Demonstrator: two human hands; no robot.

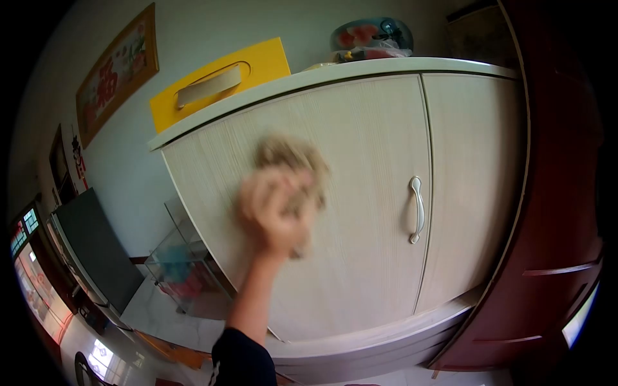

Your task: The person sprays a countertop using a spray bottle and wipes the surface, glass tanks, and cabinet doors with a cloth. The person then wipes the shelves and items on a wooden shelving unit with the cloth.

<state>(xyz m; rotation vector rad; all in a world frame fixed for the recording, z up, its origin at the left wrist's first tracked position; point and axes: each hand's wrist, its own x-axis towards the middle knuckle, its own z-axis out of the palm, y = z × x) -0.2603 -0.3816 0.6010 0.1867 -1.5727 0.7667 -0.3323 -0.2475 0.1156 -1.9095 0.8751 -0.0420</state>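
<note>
The left hand [277,209], blurred, grips a crumpled brownish cloth [288,153] at centre, covering part of the cabinet door [364,167]; the right hand's state cannot be told. Handle [418,212] right of centre; yellow box [261,69] upper left; glass tank [209,289] lower left; framed picture [119,77] far upper left.

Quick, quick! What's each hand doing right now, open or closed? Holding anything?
Left hand: looks closed on a crumpled cloth, though both are blurry.
Right hand: out of the picture, so I can't tell.

The left hand [278,209] is raised, blurred and curled in a grip, its bare forearm [251,305] slanting upward.
</note>
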